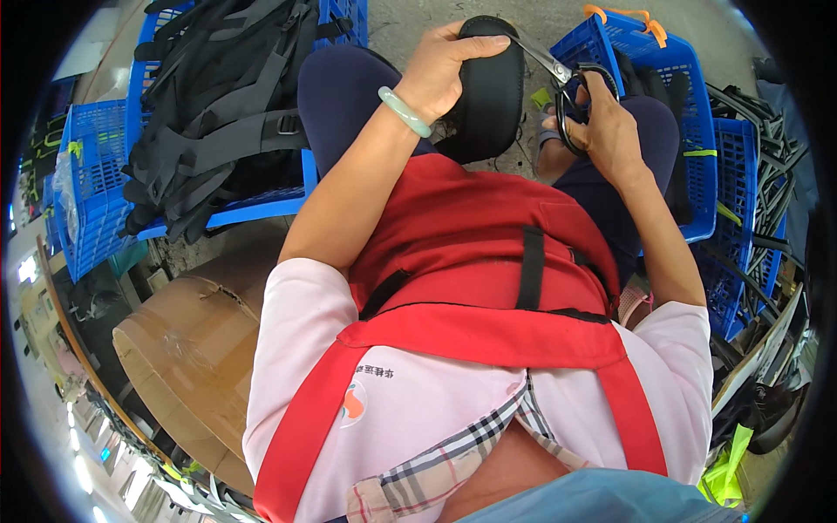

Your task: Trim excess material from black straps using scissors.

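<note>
My left hand (436,77), a pale green bangle at its wrist, grips a black padded piece (491,100) with a rounded top and a stitched rim. The thumb presses on its upper face, while the other fingers are hidden behind it. In my right hand (606,131) is a pair of scissors (551,65) with silver blades and black handle loops, the fingers closed through the loops. The blades point up and left to the piece's upper right edge, beside my left thumb tip. Whether they touch the edge or a thread there I cannot tell.
A blue crate (231,213) at left is heaped with black webbing straps and buckles (218,131). Another blue crate (697,174) stands at right, an orange strip (649,28) on its rim. Black strips (776,166) pile farther right. A cardboard box (187,349) sits at lower left.
</note>
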The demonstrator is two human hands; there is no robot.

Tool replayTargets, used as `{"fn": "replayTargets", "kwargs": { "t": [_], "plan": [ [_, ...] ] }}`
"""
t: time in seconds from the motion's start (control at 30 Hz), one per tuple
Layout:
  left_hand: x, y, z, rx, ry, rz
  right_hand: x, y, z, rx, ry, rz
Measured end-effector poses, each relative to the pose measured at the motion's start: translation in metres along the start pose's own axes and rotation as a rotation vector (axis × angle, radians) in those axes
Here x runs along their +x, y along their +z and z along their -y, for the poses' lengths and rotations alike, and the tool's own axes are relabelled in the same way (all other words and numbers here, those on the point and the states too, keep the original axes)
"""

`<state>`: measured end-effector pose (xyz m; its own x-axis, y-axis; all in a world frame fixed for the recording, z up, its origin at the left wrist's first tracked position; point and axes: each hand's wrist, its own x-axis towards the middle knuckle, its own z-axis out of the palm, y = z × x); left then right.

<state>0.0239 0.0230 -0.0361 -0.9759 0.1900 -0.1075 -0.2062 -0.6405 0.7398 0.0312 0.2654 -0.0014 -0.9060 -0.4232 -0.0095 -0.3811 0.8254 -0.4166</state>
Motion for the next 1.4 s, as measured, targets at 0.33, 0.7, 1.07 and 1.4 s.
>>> {"fn": "replayTargets", "kwargs": {
  "t": [0.33,0.7,1.07,1.4],
  "plan": [
    [-0.007,0.003,-0.001,0.081,0.002,0.002,0.018,-0.016,0.002,-0.062,0.077,0.107],
    [0.004,0.018,0.028,0.323,0.116,0.073,0.041,0.013,0.029,0.702,-0.022,-0.071],
    [-0.011,0.03,0.011,0.371,-0.012,0.066,0.037,-0.057,0.055,1.197,0.159,-0.61],
    [-0.005,0.04,-0.014,-0.057,0.228,-0.053,0.027,0.003,0.066,1.398,0.108,-0.045]
  ]
}}
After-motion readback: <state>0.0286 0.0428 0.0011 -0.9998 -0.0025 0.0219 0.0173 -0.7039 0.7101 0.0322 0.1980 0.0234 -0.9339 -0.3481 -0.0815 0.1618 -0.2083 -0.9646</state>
